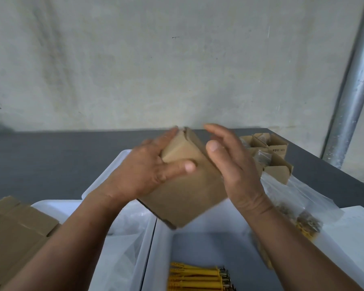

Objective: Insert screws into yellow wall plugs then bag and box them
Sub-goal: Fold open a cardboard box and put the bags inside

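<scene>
Two grips at one cardboard box (185,192), held in the air above the white tray (160,244).

- Left grip (147,173): wrapped round the upper left corner, thumb laid across the front face, fingers curled behind.
- Right grip (233,164): flat and open, fingers straight, alongside the right edge near the top flap (189,137). Holding nothing. Contact with the cardboard uncertain through blur.
- Box tilted, one corner lowest. Top seam apparently folded shut, no tape seen. Contents hidden.

Likely step: closing or checking the top before setting down.

Risks from this pose:
- All weight on a single grip at a high corner. Slip or twist possible, with a drop straight onto the yellow wall plugs (195,278) in the tray below, screws (225,275) already seated at one end.
- Flap popping open under the tilt, and any bag inside spilling out.
- Bottom fold giving way at the low corner under load.
- Clear bags (303,219) of plugs near the right forearm. One careless sweep enough to knock them off.

Further out:
- Open boxes (269,152) at the back right of the worktop (51,164).
- Flat cardboard stack (15,229) near left.
- Metal pipe (355,91) against the wall, far right.
</scene>
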### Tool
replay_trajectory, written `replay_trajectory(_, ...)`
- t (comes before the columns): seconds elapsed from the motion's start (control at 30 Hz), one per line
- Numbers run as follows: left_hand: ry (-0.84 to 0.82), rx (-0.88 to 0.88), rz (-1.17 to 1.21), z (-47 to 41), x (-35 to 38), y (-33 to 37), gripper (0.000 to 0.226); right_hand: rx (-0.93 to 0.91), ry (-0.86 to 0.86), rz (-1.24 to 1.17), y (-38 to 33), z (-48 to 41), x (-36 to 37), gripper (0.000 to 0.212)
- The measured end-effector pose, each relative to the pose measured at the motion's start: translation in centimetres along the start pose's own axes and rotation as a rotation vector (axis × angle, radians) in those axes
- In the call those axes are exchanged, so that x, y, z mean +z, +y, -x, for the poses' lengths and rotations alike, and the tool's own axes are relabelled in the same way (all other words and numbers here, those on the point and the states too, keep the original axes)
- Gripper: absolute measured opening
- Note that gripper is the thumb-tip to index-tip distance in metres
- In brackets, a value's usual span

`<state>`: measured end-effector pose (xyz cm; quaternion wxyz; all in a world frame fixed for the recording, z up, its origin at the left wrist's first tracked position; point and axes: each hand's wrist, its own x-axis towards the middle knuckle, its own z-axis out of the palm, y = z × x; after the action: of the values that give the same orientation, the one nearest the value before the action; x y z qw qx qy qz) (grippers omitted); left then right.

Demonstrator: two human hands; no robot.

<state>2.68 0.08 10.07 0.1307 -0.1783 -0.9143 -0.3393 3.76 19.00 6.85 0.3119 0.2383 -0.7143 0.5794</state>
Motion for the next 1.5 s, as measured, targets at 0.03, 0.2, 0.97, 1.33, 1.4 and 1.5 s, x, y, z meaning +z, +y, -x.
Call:
replay_trajectory(0.03,0.104,-0.051,0.114,0.0,-0.2,-0.4,0.095,0.029,0.038,-0.032,0.0,-0.1,-0.2,0.032)
replay_trajectory(0.2,0.294,-0.437,1.067,0.1,-0.7,-1.9,0.069,0.071,0.202,-0.073,0.1,-0.5,-0.2,0.031)
replay_trajectory(0.97,-0.070,-0.666,1.349,0.9,6.8,-4.1,0.064,0.208,0.104,0.166,2.2,0.0,1.8,0.025)
replay_trajectory(1.33,-0.168,-0.570,1.385,1.3,7.4,-3.8,0.065,0.076,-0.068,0.430,1.0,0.5,3.2,0.057)
replay_trajectory(1.4,-0.193,-0.538,1.378,1.4,7.6,-3.8,0.065,0.040,-0.071,0.437,1.1,0.6,3.3,0.054)
replay_trajectory(1.5,-0.274,-0.519,1.389,1.4,7.9,-3.7,0.073,0.060,-0.104,0.433,1.7,0.7,3.3,0.056)
